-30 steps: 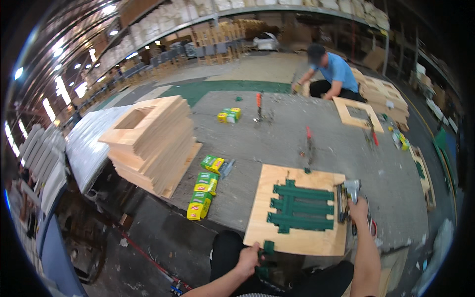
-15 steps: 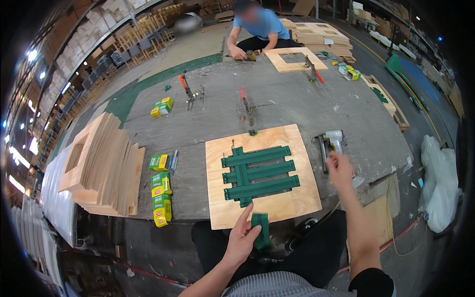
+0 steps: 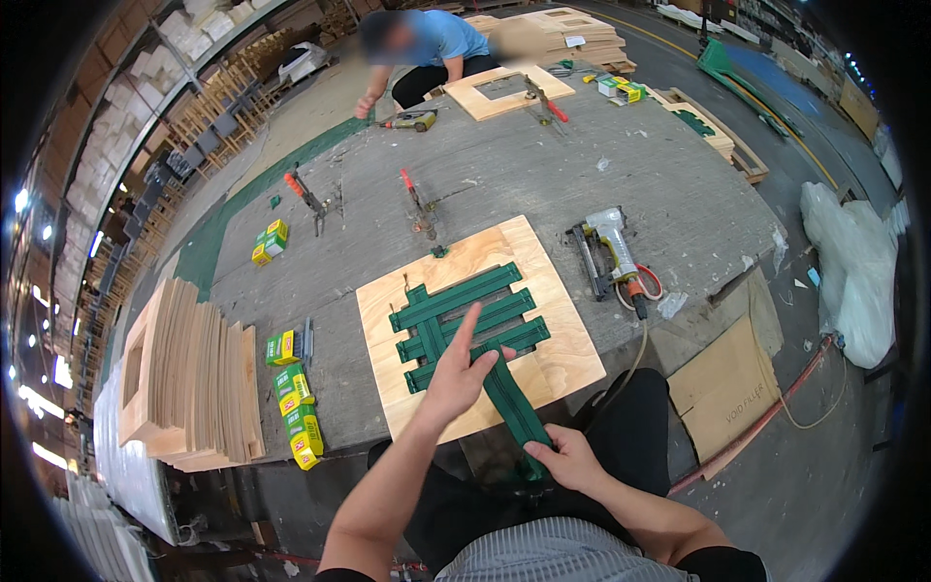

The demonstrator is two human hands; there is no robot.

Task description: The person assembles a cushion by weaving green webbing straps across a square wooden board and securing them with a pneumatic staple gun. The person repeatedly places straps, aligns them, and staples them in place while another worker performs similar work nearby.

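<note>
A square plywood panel (image 3: pixel 572 364) lies on the table in front of me, its opening crossed by several green webbing straps (image 3: pixel 464 295). My left hand (image 3: pixel 458 376) is over the panel's near part, index finger extended, pinching the upper end of a loose green webbing strap (image 3: pixel 514 403) between thumb and fingers. Lower down, at the panel's near edge, my right hand (image 3: pixel 570 456) grips the same strap, which hangs over my lap. A staple gun (image 3: pixel 611 242) with an air hose rests on the table to the right of the panel.
Left of the panel stand yellow-green boxes (image 3: pixel 294 388) and a stack of wooden frames (image 3: pixel 199 373). Toggle clamps (image 3: pixel 417 206) are fixed to the grey table (image 3: pixel 524 179). Across it, a person in blue (image 3: pixel 441 44) crouches beside another frame (image 3: pixel 472 97). Cardboard (image 3: pixel 722 388) lies at right.
My right hand has come from beside the staple gun to the loose strap. My left hand has raised the strap over the panel. The view has turned, and the other person's hand has left their tool.
</note>
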